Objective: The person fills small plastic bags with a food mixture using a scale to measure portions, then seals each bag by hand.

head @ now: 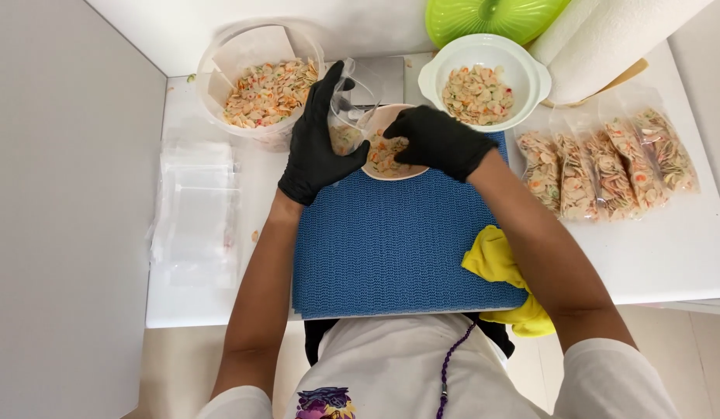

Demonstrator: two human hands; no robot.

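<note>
Both my hands wear black gloves. My left hand [317, 140] holds a small clear plastic bag [350, 112] upright, its mouth open, with some pale coloured crackers inside. My right hand [437, 140] reaches into a shallow pinkish bowl [385, 118] of the same crackers, right beside the bag; its fingers are curled over the crackers, and whether it grips any is hidden. The bowl stands on a small scale [389, 77] at the far edge of a blue textured mat [399, 248].
A large clear tub [220, 58] of crackers stands far left, a white bowl [430, 74] of crackers far right. Several filled bags [608, 163] lie right. Empty clear bags [193, 209] are stacked left. A yellow cloth [500, 268], green lid [484, 17] and paper towel roll [608, 39] are nearby.
</note>
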